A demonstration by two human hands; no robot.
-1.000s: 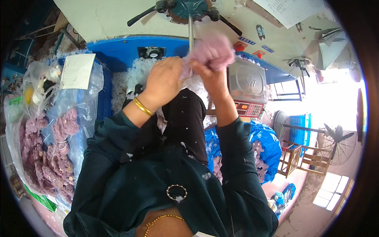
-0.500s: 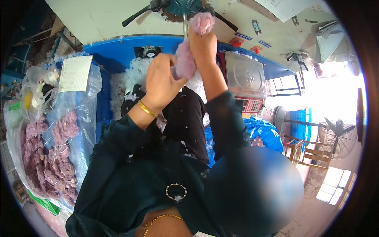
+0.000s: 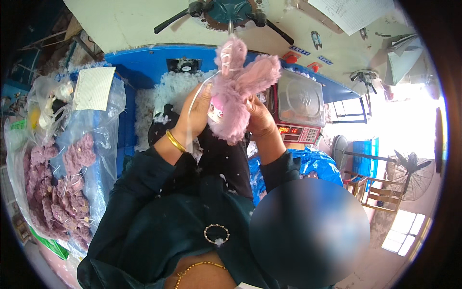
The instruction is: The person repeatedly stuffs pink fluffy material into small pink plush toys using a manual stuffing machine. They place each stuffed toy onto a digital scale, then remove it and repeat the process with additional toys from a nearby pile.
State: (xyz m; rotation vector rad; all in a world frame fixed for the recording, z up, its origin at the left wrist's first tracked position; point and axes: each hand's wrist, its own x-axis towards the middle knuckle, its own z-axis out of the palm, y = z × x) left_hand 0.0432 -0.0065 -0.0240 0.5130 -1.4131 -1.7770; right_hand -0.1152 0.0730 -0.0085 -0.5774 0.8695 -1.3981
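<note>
Between my two hands is a mauve plush doll head (image 3: 233,115) with long rabbit ears and a small hard doll face turned to the left. My left hand (image 3: 195,108) grips its left side, the thumb near the face. The fingers of my right hand (image 3: 260,118) are closed on the fur at the right, below an ear. A white string (image 3: 199,91) trails from the ears past my left hand. Just beyond the ears, a thin metal tube (image 3: 231,26) sticks out of a green machine fitting (image 3: 230,10) with black handles.
White stuffing (image 3: 173,84) fills the blue-edged bin ahead. At left, several mauve plush pieces (image 3: 57,202) lie on plastic beside a lined paper sheet (image 3: 95,89). To the right stand a red scale (image 3: 298,132) and a blue plastic bag (image 3: 320,166); farther off is a fan (image 3: 409,176).
The plush has come off the metal tube toward me and turned, so its ears and face now show. My right hand has moved back with it; the scale's display is now visible.
</note>
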